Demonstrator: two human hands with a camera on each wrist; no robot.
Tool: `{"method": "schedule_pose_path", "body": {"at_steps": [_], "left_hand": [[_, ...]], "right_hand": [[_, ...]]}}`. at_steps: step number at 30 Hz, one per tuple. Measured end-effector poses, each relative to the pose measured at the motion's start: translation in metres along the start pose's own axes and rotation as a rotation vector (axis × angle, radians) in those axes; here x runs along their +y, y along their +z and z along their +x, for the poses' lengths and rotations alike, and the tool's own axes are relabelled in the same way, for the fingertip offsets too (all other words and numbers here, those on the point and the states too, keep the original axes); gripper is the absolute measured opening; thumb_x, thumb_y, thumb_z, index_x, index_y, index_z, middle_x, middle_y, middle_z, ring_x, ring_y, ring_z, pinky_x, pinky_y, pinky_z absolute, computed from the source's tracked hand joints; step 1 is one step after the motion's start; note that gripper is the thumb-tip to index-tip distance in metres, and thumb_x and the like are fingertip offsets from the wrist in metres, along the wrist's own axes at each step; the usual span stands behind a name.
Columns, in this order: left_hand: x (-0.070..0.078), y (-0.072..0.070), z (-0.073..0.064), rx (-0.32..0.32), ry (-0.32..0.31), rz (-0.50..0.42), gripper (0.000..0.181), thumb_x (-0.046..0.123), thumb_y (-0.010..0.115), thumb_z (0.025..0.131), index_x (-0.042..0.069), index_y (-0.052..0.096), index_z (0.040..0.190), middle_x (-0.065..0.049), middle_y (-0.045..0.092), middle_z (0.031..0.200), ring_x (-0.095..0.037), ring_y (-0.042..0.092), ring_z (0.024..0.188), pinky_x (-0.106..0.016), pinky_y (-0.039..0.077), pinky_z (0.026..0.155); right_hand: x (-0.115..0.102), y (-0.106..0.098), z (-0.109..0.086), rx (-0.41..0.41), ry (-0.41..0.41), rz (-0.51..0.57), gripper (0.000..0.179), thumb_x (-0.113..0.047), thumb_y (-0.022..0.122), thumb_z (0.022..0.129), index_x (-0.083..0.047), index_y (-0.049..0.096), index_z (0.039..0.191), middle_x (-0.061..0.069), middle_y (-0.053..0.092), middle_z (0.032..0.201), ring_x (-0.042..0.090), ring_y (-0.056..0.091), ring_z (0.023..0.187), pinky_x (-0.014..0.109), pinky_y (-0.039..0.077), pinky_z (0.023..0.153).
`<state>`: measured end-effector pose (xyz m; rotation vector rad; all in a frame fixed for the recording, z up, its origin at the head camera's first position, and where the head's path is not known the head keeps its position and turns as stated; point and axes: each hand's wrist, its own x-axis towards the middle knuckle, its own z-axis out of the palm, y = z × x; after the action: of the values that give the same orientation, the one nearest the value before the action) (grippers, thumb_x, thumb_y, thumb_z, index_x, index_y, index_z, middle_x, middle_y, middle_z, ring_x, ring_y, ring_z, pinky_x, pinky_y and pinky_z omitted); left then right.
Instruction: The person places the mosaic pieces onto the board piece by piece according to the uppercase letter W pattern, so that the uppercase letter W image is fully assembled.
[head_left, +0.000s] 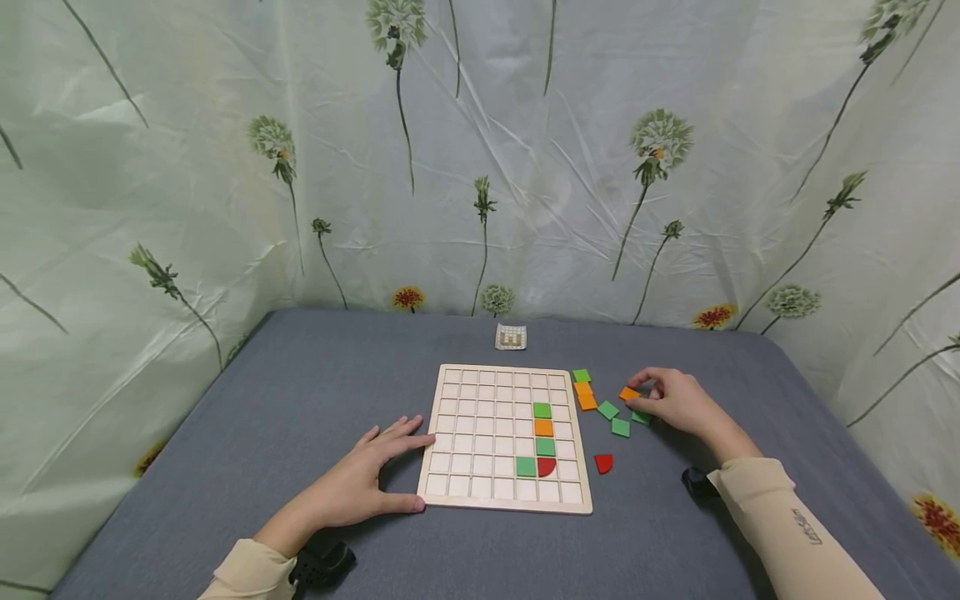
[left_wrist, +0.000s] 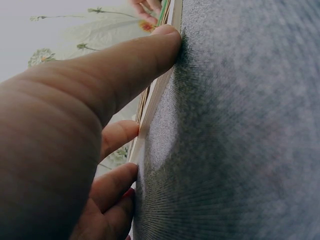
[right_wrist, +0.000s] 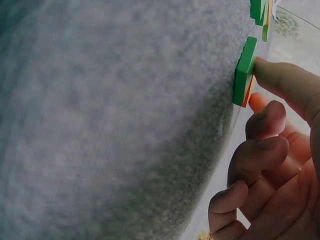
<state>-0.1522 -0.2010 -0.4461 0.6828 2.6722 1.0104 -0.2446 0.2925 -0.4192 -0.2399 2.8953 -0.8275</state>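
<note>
Pickup seemed the step in hand: the right hand (head_left: 678, 404) pinched an orange tile (head_left: 628, 393) beyond the board (head_left: 510, 505)'s right edge; the left hand (head_left: 360, 479), fingers spread, touched its left edge. Next likely called for lifting clear of the green tile (head_left: 640, 417).

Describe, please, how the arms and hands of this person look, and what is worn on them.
The left hand and right hand wear no gloves. The left sleeve and right sleeve are plain beige, ending near the wrists. Dark lettering marks the right one. A small black device sits at each wrist.
</note>
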Motion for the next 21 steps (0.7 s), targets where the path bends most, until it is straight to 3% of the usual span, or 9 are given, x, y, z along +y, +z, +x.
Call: {"method": "schedule_pose_path", "body": {"at_steps": [9,21], "left_hand": [[0.0009,-0.0012,0.0003,0.005,0.014,-0.004,0.085,0.055,0.089,0.084,0.025,0.057,0.157,-0.01,0.035,0.176,-0.042,0.025,0.165,-0.077,0.009,0.129],[0.0009,-0.0014,0.0004,0.007,0.017,0.005,0.084,0.055,0.089,0.084,0.026,0.057,0.157,-0.01,0.035,0.176,-0.041,0.026,0.165,-0.078,0.009,0.128]], "right_hand": [[0.0026,-0.0016,-0.0008,0.03,0.022,-0.013,0.034,-0.027,0.08,0.096,-0.001,0.074,0.117,-0.001,0.053,0.07,0.015,0.046,0.061,0.027,0.035,0.055],[0.0002,-0.0039,0.0,0.002,0.047,-0.003,0.034,-0.025,0.081,0.093,0.001,0.073,0.114,0.0,0.056,0.071,0.016,0.048,0.063,0.027,0.037,0.057]]}}
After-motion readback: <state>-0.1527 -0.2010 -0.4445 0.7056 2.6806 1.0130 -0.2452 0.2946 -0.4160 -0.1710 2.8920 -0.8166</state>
